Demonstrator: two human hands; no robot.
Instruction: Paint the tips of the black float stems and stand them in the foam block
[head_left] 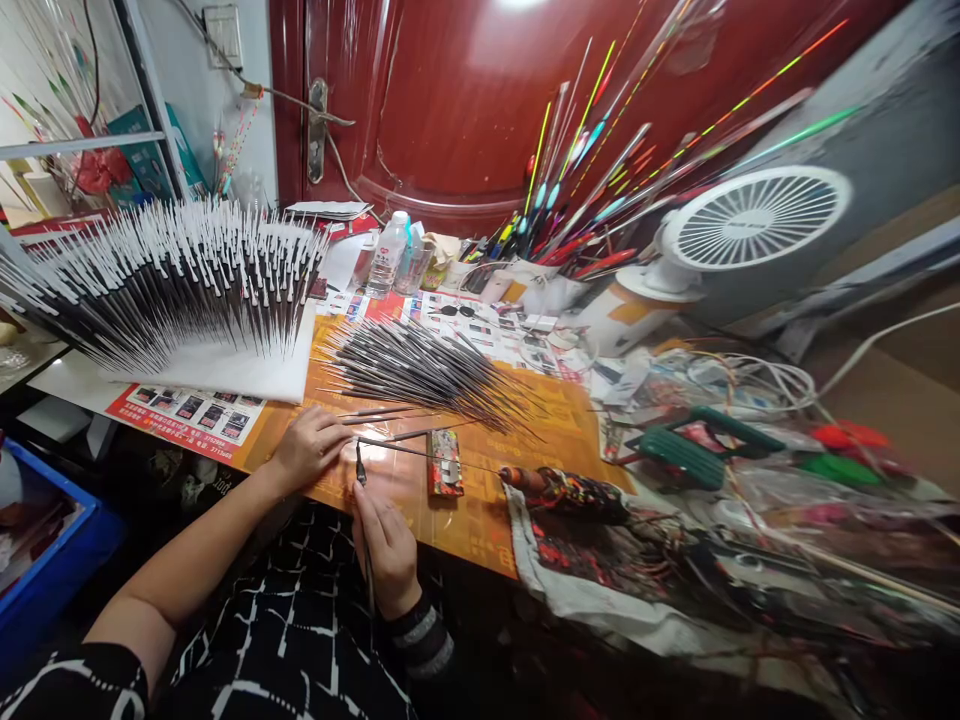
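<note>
My left hand (309,447) lies low over the table, its fingers closed round the near end of a slim dark fishing float (409,450). The float stretches right to the tip of a taped, motor-like tool (559,490). In my right hand (388,548) is a thin brush (361,468), pinched near its dark, bent tip. That tip meets or nearly meets the float close to my left fingers; contact is hard to tell. Two or so loose floats (375,413) lie just beyond. A small patterned box (445,463) sits beneath or beside the held float.
Behind my hands lies a pile of dark floats (427,365). White-tipped floats (225,270) stand in a white foam block (255,370) at left. A water bottle (387,255), white fan (757,220) and green-handled tool (697,445) stand around. A blue bin (75,545) is lower left.
</note>
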